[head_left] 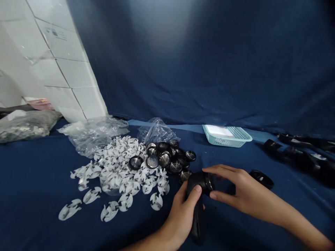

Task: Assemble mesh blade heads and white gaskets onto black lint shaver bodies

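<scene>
Left hand [180, 214] and right hand [247, 191] both on one black handled piece [197, 223], over a blue-covered desk [34, 181].
Left is wrapped round the handle, thumb up by the neck; right has the round end between thumb and fingers. Piece sits near front, right of center. Just beside right hand: a black round part [261, 177]. Left of the hands, loose pale gray pieces [117, 164] spread wide, black perforated discs [164, 159] heaped at their right edge (some lie on top of the gray). Off right, black items [300, 157], too blurred to name. Behind: two clear plastic bags [94, 132], turquoise basket [227, 142], then dark blue hanging cloth [209, 69].
</scene>
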The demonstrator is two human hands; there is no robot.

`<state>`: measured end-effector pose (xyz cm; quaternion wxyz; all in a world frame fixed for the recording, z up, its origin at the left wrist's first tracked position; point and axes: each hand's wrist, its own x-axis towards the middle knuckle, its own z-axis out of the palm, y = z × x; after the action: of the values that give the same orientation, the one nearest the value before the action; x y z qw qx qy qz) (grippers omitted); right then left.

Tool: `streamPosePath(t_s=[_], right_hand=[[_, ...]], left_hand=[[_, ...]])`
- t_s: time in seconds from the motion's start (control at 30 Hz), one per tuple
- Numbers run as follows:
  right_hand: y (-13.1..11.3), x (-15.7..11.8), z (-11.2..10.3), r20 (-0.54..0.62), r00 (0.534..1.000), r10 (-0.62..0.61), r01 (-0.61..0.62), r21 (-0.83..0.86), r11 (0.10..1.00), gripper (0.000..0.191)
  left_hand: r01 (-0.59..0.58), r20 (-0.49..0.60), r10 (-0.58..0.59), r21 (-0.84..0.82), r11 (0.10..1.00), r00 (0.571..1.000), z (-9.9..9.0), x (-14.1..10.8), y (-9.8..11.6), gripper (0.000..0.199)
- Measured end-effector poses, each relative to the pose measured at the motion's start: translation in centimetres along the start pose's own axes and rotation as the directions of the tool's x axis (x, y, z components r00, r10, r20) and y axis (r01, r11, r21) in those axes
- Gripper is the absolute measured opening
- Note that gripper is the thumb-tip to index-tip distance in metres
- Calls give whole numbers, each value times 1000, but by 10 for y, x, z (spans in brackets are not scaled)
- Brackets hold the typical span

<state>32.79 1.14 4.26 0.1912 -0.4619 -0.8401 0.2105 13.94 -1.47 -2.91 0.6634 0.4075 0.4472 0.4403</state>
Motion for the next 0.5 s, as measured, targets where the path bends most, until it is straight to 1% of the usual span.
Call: streamPosePath(t_s=[0.03, 0.07, 0.13, 0.17, 0.23, 0.3, 0.33, 0.37, 0.43, 0.5], right_hand=[[0, 1, 1, -17, 999, 35, -35, -5, 999, 47], [1, 1, 2, -39, 996, 78, -79, -19, 997, 46], [4, 1, 5, -81, 989, 122, -127, -48, 991, 52], [5, 1, 5, -91, 990, 106, -111, -53, 992, 58], [6, 0, 5, -61, 998, 22, -25, -39, 999, 70], [4, -1, 4, -3, 999, -49, 49, -9, 999, 70], [2, -1, 3, 15, 999, -49, 49, 11, 999, 66], [1, -1, 2, 21, 1000, -24, 23, 32, 999, 61], [-1, 0, -1, 32, 997, 64, -66, 78, 995, 53], [-1, -1, -2, 91, 988, 125, -135, 103, 986, 49]], left_hand=[[0, 0, 0, 2, 1000, 1000, 0, 0, 0, 46], [2, 0, -2, 4, 1000, 1000, 0, 0, 0, 46], [18, -1, -18, -2, 1000, 1000, 0, -1, -1, 46], [26, -2, -26, -14, 1000, 1000, 0, -1, -1, 47], [23, -6, -23, -45, 999, 1000, 0, -1, -1, 46], [1, -10, -2, -59, 998, 1000, 0, -1, -1, 44], [-5, -16, 4, -56, 998, 1000, -1, 0, -1, 44], [-2, -19, 1, -46, 999, 1000, -1, 0, -1, 44], [18, -23, -18, -17, 1000, 1000, -1, 0, -1, 46], [14, -20, -14, 4, 1000, 1000, -2, 0, -1, 47]])
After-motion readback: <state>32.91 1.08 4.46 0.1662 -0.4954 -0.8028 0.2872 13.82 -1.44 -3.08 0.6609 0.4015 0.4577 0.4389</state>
